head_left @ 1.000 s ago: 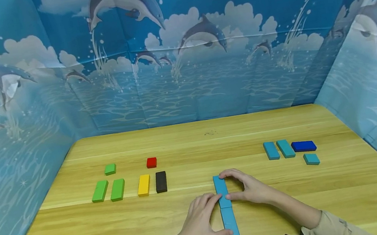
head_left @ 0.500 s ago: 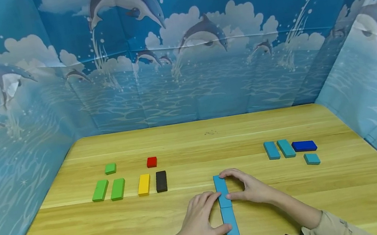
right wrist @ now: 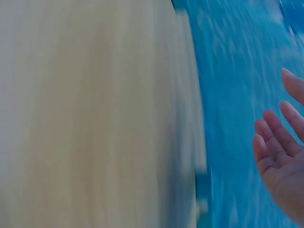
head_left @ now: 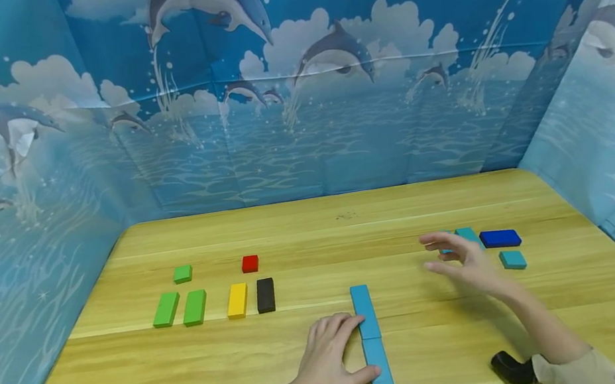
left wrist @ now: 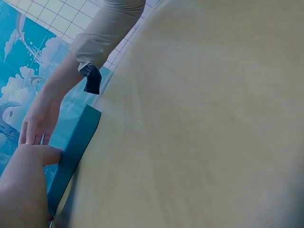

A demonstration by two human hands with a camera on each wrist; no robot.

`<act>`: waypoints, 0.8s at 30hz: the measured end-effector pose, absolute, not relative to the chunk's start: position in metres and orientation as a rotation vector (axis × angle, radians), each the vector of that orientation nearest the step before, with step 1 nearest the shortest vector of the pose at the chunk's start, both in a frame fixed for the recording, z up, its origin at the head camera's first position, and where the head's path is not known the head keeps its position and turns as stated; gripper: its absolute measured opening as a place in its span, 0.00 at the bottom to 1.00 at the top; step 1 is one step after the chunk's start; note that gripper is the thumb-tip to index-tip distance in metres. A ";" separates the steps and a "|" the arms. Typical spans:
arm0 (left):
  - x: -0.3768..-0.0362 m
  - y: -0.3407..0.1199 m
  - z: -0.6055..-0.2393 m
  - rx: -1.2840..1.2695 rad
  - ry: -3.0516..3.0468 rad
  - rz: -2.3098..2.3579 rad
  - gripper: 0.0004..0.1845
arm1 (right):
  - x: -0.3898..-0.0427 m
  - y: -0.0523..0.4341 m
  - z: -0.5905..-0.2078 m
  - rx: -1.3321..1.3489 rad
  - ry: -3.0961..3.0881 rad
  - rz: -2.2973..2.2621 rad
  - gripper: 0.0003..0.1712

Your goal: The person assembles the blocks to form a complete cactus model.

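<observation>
We see two long blue blocks laid end to end in one line on the worktop [head_left: 487, 338], and we place everything else from that line. The far block [head_left: 364, 311] and the near block [head_left: 381, 375] meet at a seam, with the near one running almost to the worktop's front edge. Our left hand [head_left: 331, 359] lies flat just left of the line, its fingers [head_left: 345, 325] straight against the far block's side near the seam and its thumb against the near block; it grips nothing. Our right hand [head_left: 466, 261] hangs in the air well to the right of the line, fingers spread and relaxed, holding nothing, just in front of a teal block [head_left: 467, 234] that it partly hides. Beside that lie a dark blue block [head_left: 500, 238] and a small teal block [head_left: 513, 259]. Well to the left of the line lie a black block [head_left: 265, 294], a yellow block [head_left: 237, 300], two green blocks [head_left: 180, 308], a small red block [head_left: 250, 263] and a small green block [head_left: 182, 273].
</observation>
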State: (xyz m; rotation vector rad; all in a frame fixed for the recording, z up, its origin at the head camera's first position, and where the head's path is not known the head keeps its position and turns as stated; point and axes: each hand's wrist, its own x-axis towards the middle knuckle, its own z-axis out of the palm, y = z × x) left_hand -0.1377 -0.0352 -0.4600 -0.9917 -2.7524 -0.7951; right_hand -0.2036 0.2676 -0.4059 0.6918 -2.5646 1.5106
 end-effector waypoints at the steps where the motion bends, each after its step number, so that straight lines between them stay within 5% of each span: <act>1: -0.138 -0.035 -0.460 -0.993 -2.751 -0.794 0.37 | -0.203 0.277 -0.404 0.651 -2.568 1.474 0.25; 15: -0.138 -0.035 -0.462 -0.988 -2.744 -0.788 0.37 | -0.193 0.392 -0.419 0.331 -2.685 1.242 0.26; 24: -0.138 -0.035 -0.461 -0.986 -2.752 -0.765 0.37 | -0.193 0.423 -0.436 0.306 -2.786 1.225 0.22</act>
